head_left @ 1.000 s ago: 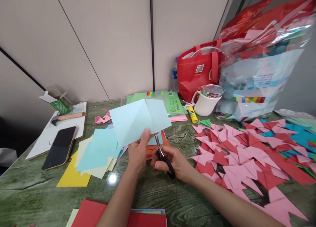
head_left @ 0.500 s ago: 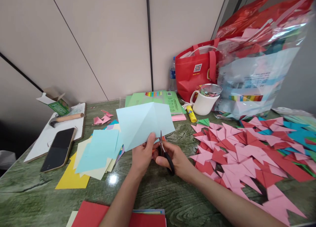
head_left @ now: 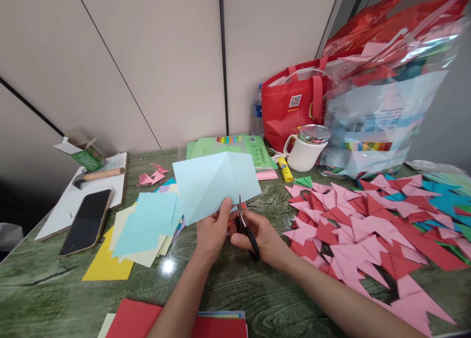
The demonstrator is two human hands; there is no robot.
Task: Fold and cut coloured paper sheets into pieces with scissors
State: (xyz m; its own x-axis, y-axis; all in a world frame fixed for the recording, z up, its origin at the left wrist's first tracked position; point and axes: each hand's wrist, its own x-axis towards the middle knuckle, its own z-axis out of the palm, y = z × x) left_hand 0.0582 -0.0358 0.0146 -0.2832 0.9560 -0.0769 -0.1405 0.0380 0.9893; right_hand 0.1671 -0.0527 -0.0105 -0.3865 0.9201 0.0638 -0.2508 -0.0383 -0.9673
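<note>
Left grip point(head_left: 211, 232) pinching one creased pale-blue paper square point(head_left: 215, 183); right grip point(head_left: 259, 237) closed around one black-handled scissors point(head_left: 246, 228), blades above it.

The scissors point(head_left: 246, 228) have their handles mostly buried in the right hand point(head_left: 260, 238) — only the blades and part of a loop show. Fingers of the left hand point(head_left: 211, 234) lie behind the light blue paper point(head_left: 215, 183). A water bottle point(head_left: 257, 113) stands half behind the red bag point(head_left: 290, 115) — the red sheet point(head_left: 147, 321) runs off the bottom edge.

Phone point(head_left: 87, 221), hammer point(head_left: 98, 175), white mug point(head_left: 305, 154), glue stick point(head_left: 284, 169), red bag point(head_left: 290, 107).
</note>
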